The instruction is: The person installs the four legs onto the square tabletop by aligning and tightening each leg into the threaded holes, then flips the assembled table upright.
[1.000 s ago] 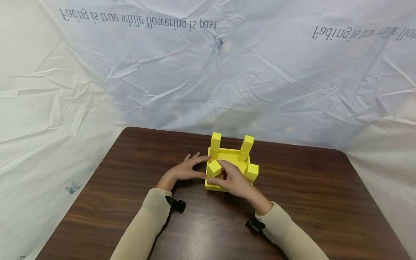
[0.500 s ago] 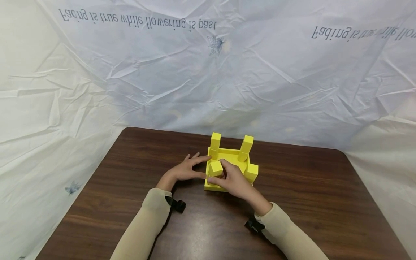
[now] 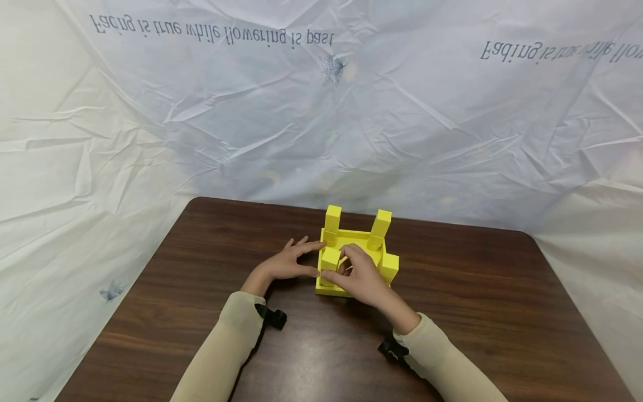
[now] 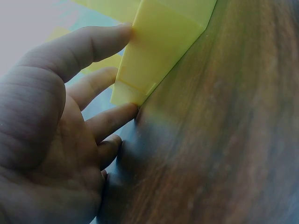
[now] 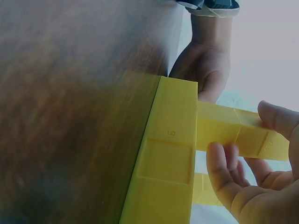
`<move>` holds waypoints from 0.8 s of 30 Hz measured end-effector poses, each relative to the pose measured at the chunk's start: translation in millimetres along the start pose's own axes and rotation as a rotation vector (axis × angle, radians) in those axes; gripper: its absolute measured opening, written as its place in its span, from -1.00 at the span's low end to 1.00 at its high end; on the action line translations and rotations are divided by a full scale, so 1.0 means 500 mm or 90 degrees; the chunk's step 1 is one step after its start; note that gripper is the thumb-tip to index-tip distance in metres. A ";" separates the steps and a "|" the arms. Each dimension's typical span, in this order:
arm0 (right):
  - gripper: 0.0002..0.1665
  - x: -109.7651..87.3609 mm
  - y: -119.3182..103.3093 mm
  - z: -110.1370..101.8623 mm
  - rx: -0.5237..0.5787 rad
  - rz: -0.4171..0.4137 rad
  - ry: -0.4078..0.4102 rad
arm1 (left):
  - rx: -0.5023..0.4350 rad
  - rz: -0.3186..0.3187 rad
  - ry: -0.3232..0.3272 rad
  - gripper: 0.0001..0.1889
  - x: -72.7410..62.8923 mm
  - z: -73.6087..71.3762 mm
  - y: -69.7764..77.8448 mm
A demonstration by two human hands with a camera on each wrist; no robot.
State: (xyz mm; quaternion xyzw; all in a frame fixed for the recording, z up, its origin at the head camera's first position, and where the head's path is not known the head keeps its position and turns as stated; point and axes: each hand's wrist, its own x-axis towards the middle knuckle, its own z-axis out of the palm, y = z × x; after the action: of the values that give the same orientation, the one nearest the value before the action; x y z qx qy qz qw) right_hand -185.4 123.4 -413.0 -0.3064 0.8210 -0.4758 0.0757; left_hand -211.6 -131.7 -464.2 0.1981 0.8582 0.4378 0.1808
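Observation:
A square yellow tray [image 3: 354, 241] stands on the table, with a yellow post at each corner. The near-left post is two stacked yellow blocks, its upper block [image 5: 261, 140] lined up with the one below. My right hand [image 3: 364, 279] pinches that upper block between thumb and fingers, the thumb [image 5: 275, 116] lying on one face. My left hand [image 3: 286, 263] is at the tray's left wall, with thumb and fingers extended. In the left wrist view its fingertips touch the yellow wall [image 4: 159, 46]. The right hand hides part of the tray's middle.
The far-left post [image 3: 332, 220], far-right post [image 3: 380, 226] and near-right post [image 3: 389, 267] rise from the tray's other corners. A dark wood table [image 3: 477, 290] lies underneath. Behind it hangs a pale printed sheet [image 3: 301, 123].
The upper block on the near-left post has turned from a skewed angle to square with the post. My right fingers shifted slightly with it; the left hand and tray stayed put.

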 end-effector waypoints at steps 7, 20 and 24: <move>-0.51 -0.001 0.000 0.000 -0.002 0.029 -0.027 | -0.003 -0.007 0.003 -0.17 -0.002 0.001 0.000; -0.43 0.004 0.005 -0.002 -0.029 -0.030 -0.033 | 0.004 -0.005 0.001 -0.18 -0.002 0.002 0.003; -0.63 0.004 0.006 -0.002 -0.040 -0.054 -0.039 | 0.010 0.002 0.000 -0.18 -0.002 0.001 0.000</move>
State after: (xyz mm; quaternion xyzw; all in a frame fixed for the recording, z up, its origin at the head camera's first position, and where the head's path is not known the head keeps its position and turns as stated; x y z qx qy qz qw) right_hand -188.5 123.8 -414.5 -0.3572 0.8192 -0.4431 0.0709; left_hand -210.6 -131.6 -464.4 0.2005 0.8613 0.4312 0.1786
